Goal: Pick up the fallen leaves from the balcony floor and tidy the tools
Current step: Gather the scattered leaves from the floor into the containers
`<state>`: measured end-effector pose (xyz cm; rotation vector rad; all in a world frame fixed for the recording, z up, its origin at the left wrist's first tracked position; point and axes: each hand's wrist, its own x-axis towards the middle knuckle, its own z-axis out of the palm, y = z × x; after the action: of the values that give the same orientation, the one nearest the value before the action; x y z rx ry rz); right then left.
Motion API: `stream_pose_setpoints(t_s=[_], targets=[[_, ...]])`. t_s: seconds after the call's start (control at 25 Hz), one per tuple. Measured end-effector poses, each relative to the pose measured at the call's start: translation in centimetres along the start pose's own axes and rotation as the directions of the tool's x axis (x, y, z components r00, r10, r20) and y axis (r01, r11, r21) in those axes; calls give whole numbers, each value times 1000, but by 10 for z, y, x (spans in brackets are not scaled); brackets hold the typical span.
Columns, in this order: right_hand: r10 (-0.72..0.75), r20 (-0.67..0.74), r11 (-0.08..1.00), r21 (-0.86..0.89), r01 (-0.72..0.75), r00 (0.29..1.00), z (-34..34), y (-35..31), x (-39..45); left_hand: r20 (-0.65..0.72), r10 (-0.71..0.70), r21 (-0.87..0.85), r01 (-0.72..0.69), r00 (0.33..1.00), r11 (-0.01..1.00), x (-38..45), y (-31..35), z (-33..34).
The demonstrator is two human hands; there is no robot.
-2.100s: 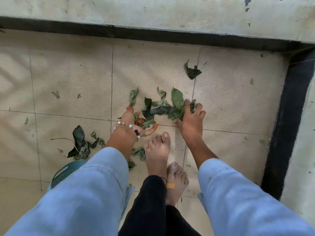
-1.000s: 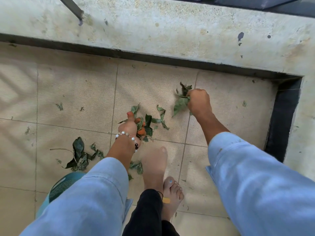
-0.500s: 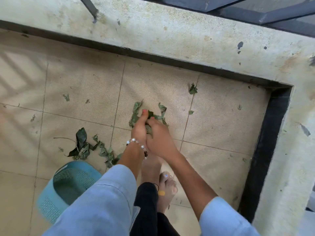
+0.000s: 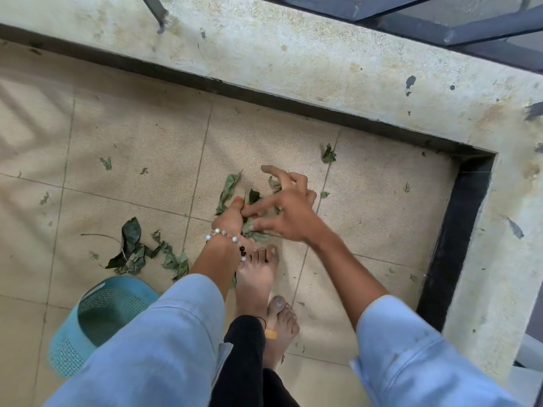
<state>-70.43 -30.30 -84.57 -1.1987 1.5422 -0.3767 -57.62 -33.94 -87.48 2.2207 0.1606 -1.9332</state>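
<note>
The left hand (image 4: 230, 220) grips a bunch of leaves (image 4: 227, 190) low over the floor (image 4: 132, 136); the right hand (image 4: 289, 214) hangs beside it, fingers spread, seemingly holding nothing. Plenty is left: a pile (image 4: 132, 248) by the teal basket (image 4: 102, 315) and a scrap (image 4: 328, 155) near the wall.

My bare feet (image 4: 258, 277) stand on the beige tiled floor (image 4: 132, 136), near its corner under the stained concrete ledge (image 4: 293, 54).
</note>
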Motion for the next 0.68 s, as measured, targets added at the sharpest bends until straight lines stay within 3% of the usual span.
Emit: stream_pose_setpoints(t_s=[0.04,0.08,0.12,0.16,0.2,0.28,0.36,0.4,0.52,0.6,0.68], targets=[[57,25,959,275,-61,998,-16,3,6,-40,35,32,-34,999,999,5,5,-1],[132,-54,900,425,-97,990,-30,13,17,-56,60,23,-59,997,998,12,9,-3],[217,-220,923,365,-126,951,-42,25,29,-60,74,4,-74,995,997,19,13,-6],[268,-399,962,159,-221,877,-50,44,43,-57,80,0,-80,995,997,21,17,-9],[283,-492,933,-59,-356,823,-58,64,54,-56,75,32,-73,996,997,21,19,-13],[373,-422,782,-336,-524,826,-60,99,73,-70,62,102,-55,996,993,23,21,-23],[430,-356,730,-403,-552,829,-43,120,85,-85,59,192,-42,995,981,24,22,-32],[421,-379,767,-337,-546,824,-30,121,87,-89,54,205,-35,995,978,25,21,-36],[322,-410,904,-134,-405,854,20,86,73,-161,34,157,-9,986,988,23,15,-44],[171,-279,909,-326,-260,945,53,61,65,-189,36,89,-19,981,996,19,14,-46],[174,-85,805,-562,-191,981,79,49,61,-207,35,50,-25,978,998,22,13,-52]])
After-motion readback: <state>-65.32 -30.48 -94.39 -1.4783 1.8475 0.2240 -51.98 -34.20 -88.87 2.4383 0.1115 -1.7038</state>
